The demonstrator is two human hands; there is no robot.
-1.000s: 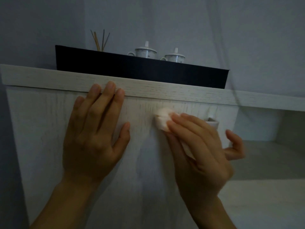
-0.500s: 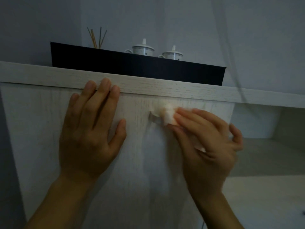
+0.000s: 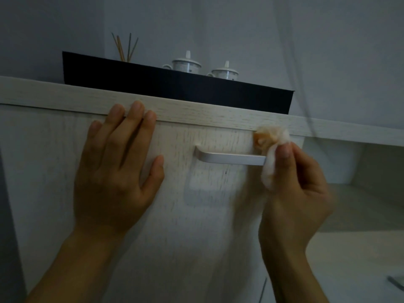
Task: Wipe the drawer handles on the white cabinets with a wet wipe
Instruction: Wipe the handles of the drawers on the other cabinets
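Drawer handle (image 3: 229,158), centre of the frame: a slim silver bar, long axis running left to right and dipping a touch toward the right. Its right end is buried in the wet wipe (image 3: 268,171), which is bunched and wrapped round that tip. The right hand (image 3: 293,200) has the wipe pinched, thumb in front, fingers curled behind the cloth, so it's clamped on wipe and bar end together.

Everything else on the bar lies to the left of that hand, bare and open to view. By my read, any further stroke has to run leftward along the bar.

The left hand (image 3: 115,171) is left of centre, fingers straight, palm flat against the white drawer front (image 3: 207,215), fingertips up at the cabinet's top edge (image 3: 54,95). It's just beside the handle's left end, not touching it, bracing rather than wiping. The right hand is the one on the job.
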